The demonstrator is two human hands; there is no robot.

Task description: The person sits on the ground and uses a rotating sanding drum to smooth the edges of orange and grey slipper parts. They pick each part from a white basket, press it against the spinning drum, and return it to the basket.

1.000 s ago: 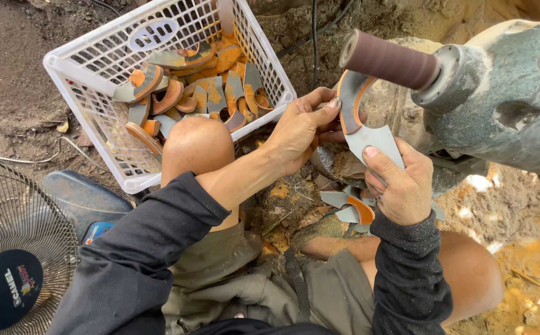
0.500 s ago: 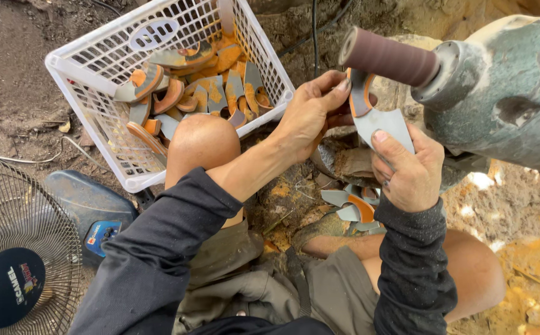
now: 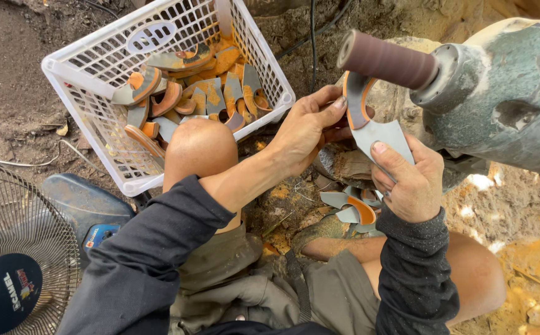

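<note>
Both my hands hold one grey and orange curved piece, hook-shaped at its top. My left hand grips its upper left edge; my right hand holds its flat lower end. The piece's inner curve sits right under the brown sanding drum that sticks out of a green-grey motor housing. A white plastic basket to the upper left holds several similar grey and orange pieces.
A few more curved pieces lie on the dirt between my knees. A fan with a wire guard stands at the lower left beside a blue base. Cables run over the soil at the top.
Both hands raised the curved piece from lap height up to the sanding drum, and its hooked end now lies against the drum's underside.
</note>
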